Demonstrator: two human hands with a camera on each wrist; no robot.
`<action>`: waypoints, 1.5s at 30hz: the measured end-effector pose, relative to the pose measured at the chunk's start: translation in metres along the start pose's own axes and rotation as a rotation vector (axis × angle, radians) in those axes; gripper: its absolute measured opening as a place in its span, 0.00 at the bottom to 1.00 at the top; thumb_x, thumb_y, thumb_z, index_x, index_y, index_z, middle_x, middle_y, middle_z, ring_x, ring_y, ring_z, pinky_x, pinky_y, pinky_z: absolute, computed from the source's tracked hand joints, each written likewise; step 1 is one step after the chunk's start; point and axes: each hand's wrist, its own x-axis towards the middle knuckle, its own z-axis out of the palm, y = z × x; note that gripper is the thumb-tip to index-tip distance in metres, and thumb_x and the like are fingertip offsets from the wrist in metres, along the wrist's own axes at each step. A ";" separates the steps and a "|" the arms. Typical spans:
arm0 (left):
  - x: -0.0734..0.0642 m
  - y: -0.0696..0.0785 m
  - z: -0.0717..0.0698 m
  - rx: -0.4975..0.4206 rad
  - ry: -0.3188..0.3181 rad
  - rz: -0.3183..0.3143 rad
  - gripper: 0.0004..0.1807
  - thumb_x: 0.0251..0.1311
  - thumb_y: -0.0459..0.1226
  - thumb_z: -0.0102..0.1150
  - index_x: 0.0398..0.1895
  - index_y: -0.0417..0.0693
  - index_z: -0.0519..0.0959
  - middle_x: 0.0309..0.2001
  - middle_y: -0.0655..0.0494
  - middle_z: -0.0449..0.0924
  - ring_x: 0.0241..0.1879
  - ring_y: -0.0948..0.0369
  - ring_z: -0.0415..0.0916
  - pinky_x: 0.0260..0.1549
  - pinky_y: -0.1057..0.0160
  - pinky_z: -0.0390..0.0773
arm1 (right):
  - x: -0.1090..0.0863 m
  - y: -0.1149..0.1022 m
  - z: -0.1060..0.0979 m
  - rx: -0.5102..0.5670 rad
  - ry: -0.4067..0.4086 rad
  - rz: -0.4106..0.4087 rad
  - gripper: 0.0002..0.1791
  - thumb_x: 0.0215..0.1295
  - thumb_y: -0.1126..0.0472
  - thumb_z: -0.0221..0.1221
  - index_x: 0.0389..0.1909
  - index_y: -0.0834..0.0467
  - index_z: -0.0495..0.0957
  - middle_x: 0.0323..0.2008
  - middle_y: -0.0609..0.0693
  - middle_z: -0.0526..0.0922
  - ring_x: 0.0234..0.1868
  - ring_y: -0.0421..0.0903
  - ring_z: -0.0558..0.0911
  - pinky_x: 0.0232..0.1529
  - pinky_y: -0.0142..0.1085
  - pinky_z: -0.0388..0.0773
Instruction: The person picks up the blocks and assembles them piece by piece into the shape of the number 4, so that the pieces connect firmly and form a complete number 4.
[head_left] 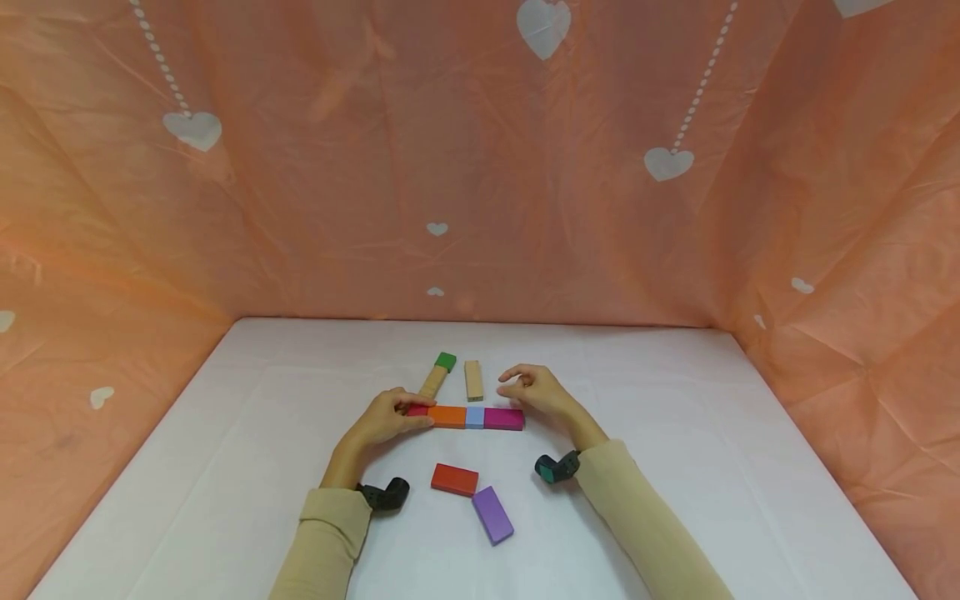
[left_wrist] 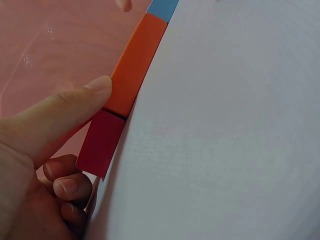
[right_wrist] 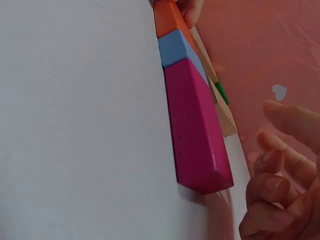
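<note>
My left hand [head_left: 386,415] pinches the left part of a row of wooden blocks, its thumb and a finger on either side near the joint of the orange block [head_left: 447,417] and the crimson block [left_wrist: 101,143]. In the left wrist view one digit touches the orange block's edge, with other fingers curled beside the crimson end. A light blue block [head_left: 475,417] and a magenta block [right_wrist: 195,125] continue the row to the right. Beyond the magenta end, my right hand [head_left: 542,390] hovers with loosely bent fingers, holding nothing.
Behind the row lie a slanted natural wood block [head_left: 433,382] with a green block [head_left: 446,362] at its far end, and another natural block [head_left: 474,381]. A red block [head_left: 454,479] and a purple block [head_left: 492,515] lie nearer. Orange curtains [head_left: 480,183] enclose the white table [head_left: 660,375].
</note>
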 end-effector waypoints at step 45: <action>0.000 0.000 0.000 -0.009 0.002 0.001 0.18 0.52 0.39 0.70 0.46 0.42 0.84 0.32 0.49 0.72 0.36 0.59 0.62 0.34 0.66 0.61 | 0.050 -0.001 0.020 0.064 -0.086 0.146 0.34 0.62 0.57 0.62 0.70 0.49 0.64 0.12 0.41 0.62 0.14 0.39 0.60 0.20 0.30 0.57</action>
